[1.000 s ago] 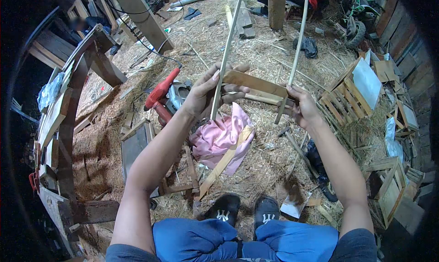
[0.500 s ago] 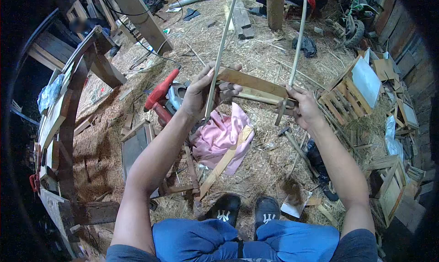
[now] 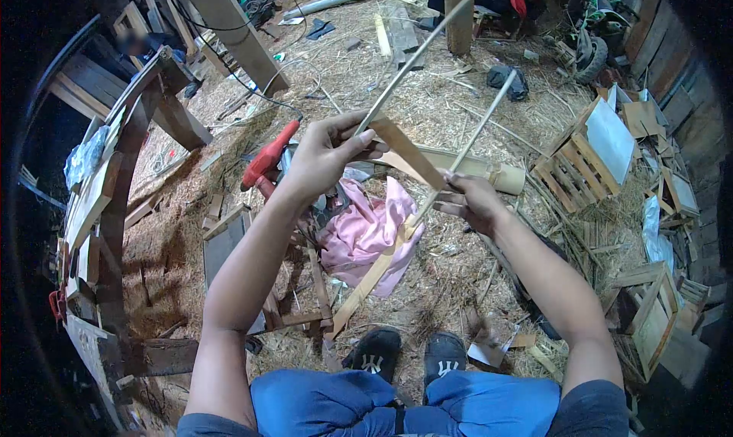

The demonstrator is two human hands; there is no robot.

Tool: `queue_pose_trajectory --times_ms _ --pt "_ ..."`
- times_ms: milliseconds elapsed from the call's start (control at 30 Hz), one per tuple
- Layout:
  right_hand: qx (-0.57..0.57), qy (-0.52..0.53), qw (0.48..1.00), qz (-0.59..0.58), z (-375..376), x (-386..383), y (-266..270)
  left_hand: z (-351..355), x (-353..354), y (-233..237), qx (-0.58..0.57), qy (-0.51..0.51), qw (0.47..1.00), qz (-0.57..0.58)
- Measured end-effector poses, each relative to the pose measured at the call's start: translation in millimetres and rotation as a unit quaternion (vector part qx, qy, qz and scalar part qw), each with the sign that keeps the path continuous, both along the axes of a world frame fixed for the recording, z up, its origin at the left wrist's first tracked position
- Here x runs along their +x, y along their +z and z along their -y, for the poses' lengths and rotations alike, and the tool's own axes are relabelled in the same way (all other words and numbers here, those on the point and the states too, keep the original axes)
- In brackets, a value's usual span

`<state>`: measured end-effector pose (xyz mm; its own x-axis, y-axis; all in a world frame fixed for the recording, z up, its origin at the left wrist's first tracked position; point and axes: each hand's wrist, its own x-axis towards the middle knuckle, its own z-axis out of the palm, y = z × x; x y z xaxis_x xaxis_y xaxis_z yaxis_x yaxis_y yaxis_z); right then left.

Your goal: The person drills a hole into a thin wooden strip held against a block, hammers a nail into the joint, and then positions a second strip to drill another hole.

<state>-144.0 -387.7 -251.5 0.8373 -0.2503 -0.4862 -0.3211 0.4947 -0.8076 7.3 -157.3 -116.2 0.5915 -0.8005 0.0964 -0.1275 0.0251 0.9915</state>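
A wooden frame piece is held up in front of me: a short flat board (image 3: pixel 411 153) joins two long thin strips. My left hand (image 3: pixel 332 148) grips the corner where the left strip (image 3: pixel 420 55) meets the board, thumb pressed on the wood. At the board's other end, my right hand (image 3: pixel 472 199) has its fingers around the corner with the right strip (image 3: pixel 485 120). Both strips point up and away to the right. Below the frame, a pink cloth (image 3: pixel 355 242) lies on the ground with a flat wooden slat (image 3: pixel 374 273) across it. A red corded power tool (image 3: pixel 272 158) sits left of my left hand.
Straw and shavings cover the ground. A bamboo length (image 3: pixel 508 179) lies beyond my right hand. Slatted wooden frames (image 3: pixel 584 170) and a box-like frame (image 3: pixel 649 315) stand at right. Wooden posts (image 3: pixel 458 17) rise ahead. A curved wooden structure (image 3: pixel 114 200) runs along the left, near another person.
The frame has tilted, its strips now leaning further right, and my right hand has moved lower and left. The bamboo length has come into view behind it.
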Motion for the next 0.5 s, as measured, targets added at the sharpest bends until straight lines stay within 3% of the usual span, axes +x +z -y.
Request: queue_pose_trajectory --times_ms 67,133,200,267,300,333,400,433,500 --pt "-0.006 0.001 0.998 -0.056 -1 1 13 -6 3 8 0.026 0.005 0.999 0.031" --pt "-0.252 0.104 0.958 -0.095 2 3 19 -15 9 17 0.112 -0.018 0.991 0.070" --pt "-0.407 0.026 0.913 0.032 3 -7 36 -23 12 17 0.119 -0.033 0.990 0.063" --pt "-0.568 -0.061 0.803 0.171 2 -16 65 -29 18 11 0.170 -0.055 0.967 0.183" --pt "-0.630 -0.114 0.722 0.262 1 -20 76 -30 22 1 0.136 -0.084 0.974 0.158" --pt "-0.627 -0.108 0.726 0.260 2 -21 87 -32 25 -6 0.140 -0.081 0.975 0.152" --pt "-0.759 -0.083 0.524 0.377 5 -18 100 -37 26 -21 0.171 -0.117 0.961 0.184" --pt "-0.757 -0.078 0.529 0.375 2 -12 100 -38 21 -22 0.182 -0.119 0.944 0.246" --pt "-0.836 0.011 0.409 0.365 -7 0 101 -36 21 -42 0.173 -0.146 0.951 0.209"
